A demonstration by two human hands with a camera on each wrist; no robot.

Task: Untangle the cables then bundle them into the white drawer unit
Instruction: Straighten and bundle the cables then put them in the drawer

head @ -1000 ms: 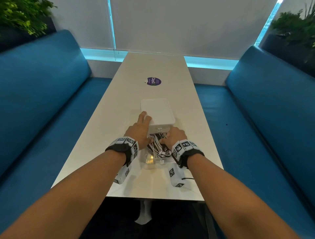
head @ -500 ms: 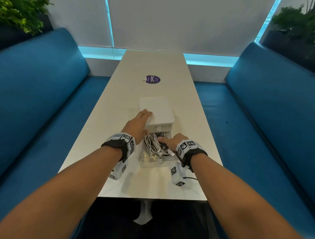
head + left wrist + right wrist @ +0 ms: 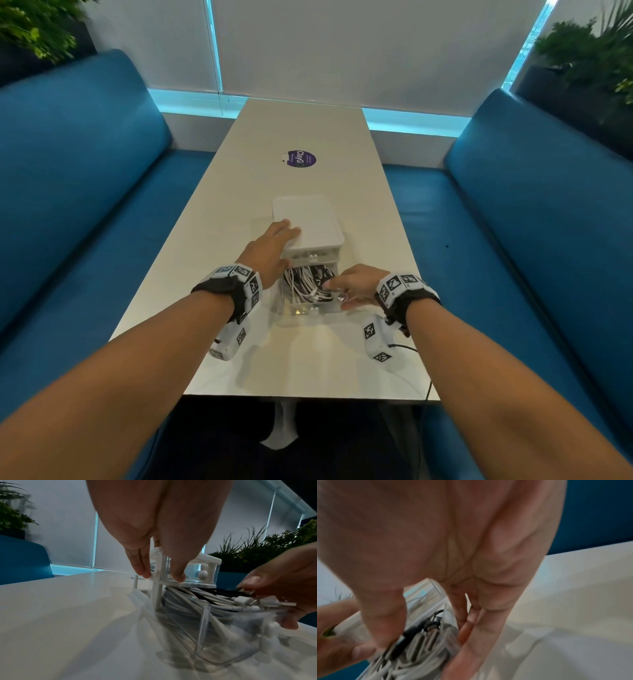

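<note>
The white drawer unit (image 3: 308, 219) stands mid-table. Its clear lower drawer (image 3: 310, 310) is pulled out toward me and holds a bundle of white and black cables (image 3: 305, 284). My left hand (image 3: 270, 246) rests on the unit's near left corner. In the left wrist view its straight fingers (image 3: 145, 574) press the unit's (image 3: 205, 561) side, and the thumb touches the upper drawer's front. My right hand (image 3: 346, 291) pinches the drawer's right front corner. Its thumb (image 3: 385, 635) lies on the cable plugs (image 3: 243, 600), and its fingers (image 3: 467, 628) run along the outside of the clear wall.
The long white table (image 3: 301, 370) has a purple round sticker (image 3: 301, 158) beyond the unit. Its near edge is just in front of my wrists. Blue benches (image 3: 68, 205) (image 3: 548, 222) flank both sides. Potted plants (image 3: 589, 58) sit in the back corners.
My right hand has come off the top of the cables and moved to the drawer's right front corner. My left hand has slid further onto the unit's top.
</note>
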